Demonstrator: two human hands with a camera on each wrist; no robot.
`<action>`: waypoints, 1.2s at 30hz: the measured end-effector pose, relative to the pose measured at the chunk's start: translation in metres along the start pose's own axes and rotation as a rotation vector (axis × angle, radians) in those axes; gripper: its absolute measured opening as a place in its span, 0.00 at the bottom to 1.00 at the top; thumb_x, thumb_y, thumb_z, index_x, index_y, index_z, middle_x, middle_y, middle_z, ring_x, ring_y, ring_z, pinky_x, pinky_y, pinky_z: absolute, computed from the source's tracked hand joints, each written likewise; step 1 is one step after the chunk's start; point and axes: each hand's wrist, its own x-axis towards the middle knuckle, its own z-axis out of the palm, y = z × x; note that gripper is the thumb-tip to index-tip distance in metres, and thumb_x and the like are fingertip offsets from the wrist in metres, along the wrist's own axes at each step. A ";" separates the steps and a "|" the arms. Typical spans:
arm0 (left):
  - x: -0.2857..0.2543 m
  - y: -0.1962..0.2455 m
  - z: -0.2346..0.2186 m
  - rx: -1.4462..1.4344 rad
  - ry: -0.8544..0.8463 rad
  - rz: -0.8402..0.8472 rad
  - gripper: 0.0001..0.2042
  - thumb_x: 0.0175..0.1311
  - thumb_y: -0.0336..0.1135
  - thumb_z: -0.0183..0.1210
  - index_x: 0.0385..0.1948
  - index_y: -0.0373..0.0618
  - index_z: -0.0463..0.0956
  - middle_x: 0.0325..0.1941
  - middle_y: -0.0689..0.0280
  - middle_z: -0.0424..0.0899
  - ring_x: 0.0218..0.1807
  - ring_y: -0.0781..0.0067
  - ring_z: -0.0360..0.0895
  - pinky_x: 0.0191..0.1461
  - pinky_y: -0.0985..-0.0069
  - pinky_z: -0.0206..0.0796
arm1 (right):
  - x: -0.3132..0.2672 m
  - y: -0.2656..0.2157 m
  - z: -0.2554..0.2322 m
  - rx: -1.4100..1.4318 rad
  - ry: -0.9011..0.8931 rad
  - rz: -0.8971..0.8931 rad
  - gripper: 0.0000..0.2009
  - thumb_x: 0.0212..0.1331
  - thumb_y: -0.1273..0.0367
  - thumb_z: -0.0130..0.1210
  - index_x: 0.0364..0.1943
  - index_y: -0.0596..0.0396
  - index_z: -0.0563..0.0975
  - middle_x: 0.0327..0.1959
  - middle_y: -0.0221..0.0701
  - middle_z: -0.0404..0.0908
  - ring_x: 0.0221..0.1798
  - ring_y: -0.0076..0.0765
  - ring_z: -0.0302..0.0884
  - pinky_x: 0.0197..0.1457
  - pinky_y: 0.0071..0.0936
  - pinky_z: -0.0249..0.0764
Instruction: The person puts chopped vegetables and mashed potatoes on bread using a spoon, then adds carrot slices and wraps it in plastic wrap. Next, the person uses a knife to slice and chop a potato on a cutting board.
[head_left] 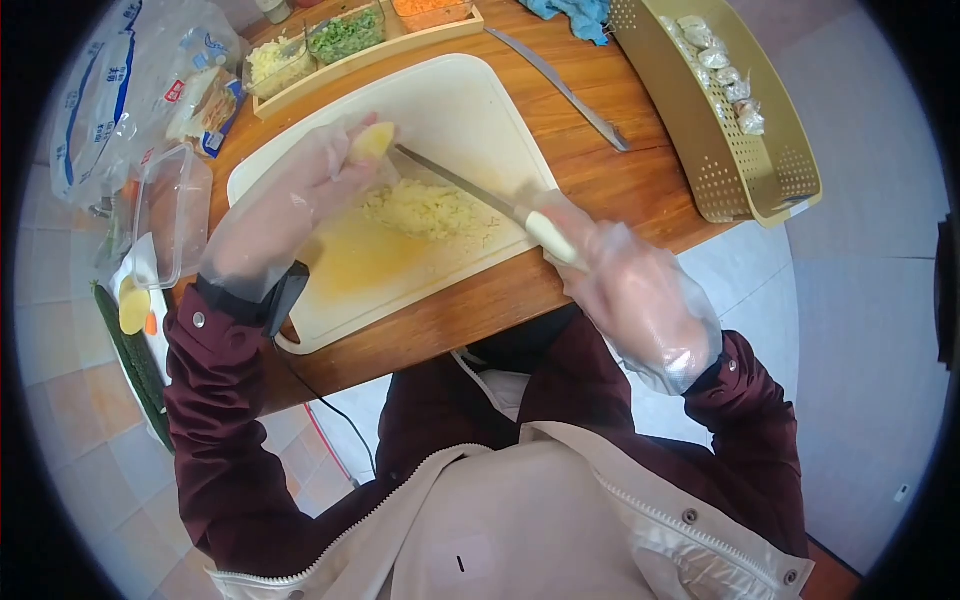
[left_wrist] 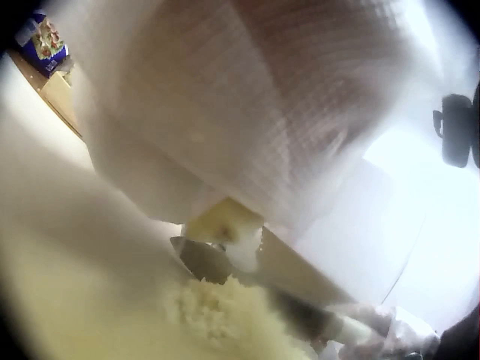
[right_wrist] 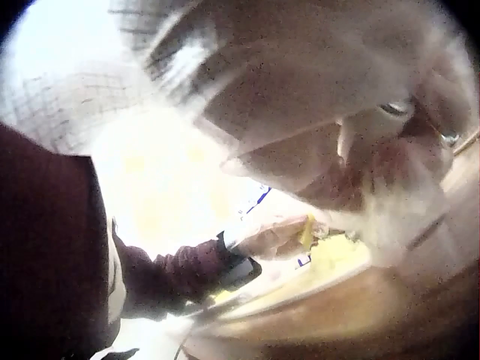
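My left hand (head_left: 325, 175), in a clear plastic glove, holds a pale yellow potato piece (head_left: 373, 143) above the far left part of the white cutting board (head_left: 470, 95). In the left wrist view the potato piece (left_wrist: 225, 223) sits close to the knife blade (left_wrist: 206, 259). My right hand (head_left: 635, 285), also gloved, grips the cream handle of a kitchen knife (head_left: 548, 235). Its blade points left across the board, tip near the potato piece. A pile of finely chopped pale yellow bits (head_left: 425, 210) lies on the board below the blade.
Behind the board, a wooden tray (head_left: 375, 52) carries containers of chopped vegetables. A second knife (head_left: 560, 82) lies to the right, before a perforated basket (head_left: 715, 150) with wrapped bundles. At left are a clear plastic box (head_left: 180, 215), plastic bags (head_left: 115, 100) and a cucumber (head_left: 135, 360).
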 end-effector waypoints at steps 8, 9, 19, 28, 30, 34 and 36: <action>-0.074 0.023 0.006 0.556 0.425 -0.007 0.22 0.74 0.32 0.59 0.66 0.33 0.74 0.54 0.59 0.83 0.54 0.75 0.76 0.60 0.75 0.68 | -0.005 -0.005 -0.004 0.566 0.067 -0.074 0.25 0.73 0.65 0.55 0.73 0.46 0.70 0.44 0.50 0.85 0.49 0.62 0.85 0.53 0.51 0.80; -0.084 0.017 0.017 0.588 0.583 -0.038 0.20 0.71 0.29 0.61 0.62 0.32 0.77 0.46 0.61 0.85 0.49 0.75 0.78 0.55 0.75 0.70 | -0.007 -0.008 0.001 0.589 -0.020 -0.059 0.24 0.74 0.65 0.54 0.73 0.46 0.71 0.46 0.50 0.85 0.49 0.61 0.84 0.54 0.50 0.80; -0.090 -0.002 0.076 0.353 0.438 -0.203 0.21 0.62 0.27 0.68 0.58 0.39 0.82 0.47 0.50 0.82 0.49 0.52 0.78 0.52 0.66 0.71 | -0.004 -0.015 0.027 0.521 0.014 0.056 0.19 0.73 0.66 0.57 0.66 0.47 0.79 0.45 0.50 0.85 0.46 0.59 0.84 0.51 0.47 0.80; -0.108 -0.026 0.086 0.292 0.516 -0.098 0.29 0.55 0.31 0.76 0.61 0.35 0.80 0.53 0.46 0.85 0.56 0.48 0.82 0.57 0.62 0.76 | -0.003 -0.031 0.025 0.366 0.007 0.077 0.17 0.72 0.65 0.60 0.63 0.50 0.79 0.40 0.50 0.85 0.45 0.59 0.85 0.48 0.50 0.80; -0.115 -0.029 0.088 0.222 0.506 -0.071 0.30 0.54 0.31 0.77 0.61 0.35 0.80 0.53 0.47 0.84 0.58 0.48 0.82 0.58 0.61 0.76 | 0.002 -0.036 0.019 0.399 -0.070 0.108 0.16 0.73 0.65 0.60 0.61 0.52 0.80 0.42 0.50 0.85 0.46 0.60 0.85 0.49 0.50 0.80; -0.125 -0.048 0.095 0.230 0.645 -0.094 0.27 0.56 0.31 0.75 0.59 0.36 0.82 0.51 0.48 0.84 0.57 0.49 0.81 0.59 0.61 0.75 | 0.004 -0.041 0.011 0.439 -0.093 0.046 0.17 0.73 0.64 0.60 0.61 0.54 0.79 0.45 0.50 0.86 0.49 0.59 0.85 0.51 0.47 0.80; -0.123 -0.047 0.098 0.347 0.676 -0.126 0.25 0.57 0.30 0.74 0.58 0.37 0.82 0.49 0.48 0.84 0.56 0.49 0.81 0.59 0.61 0.74 | 0.001 -0.048 0.014 0.550 -0.030 0.068 0.18 0.74 0.63 0.60 0.62 0.56 0.79 0.48 0.50 0.86 0.51 0.57 0.86 0.54 0.44 0.80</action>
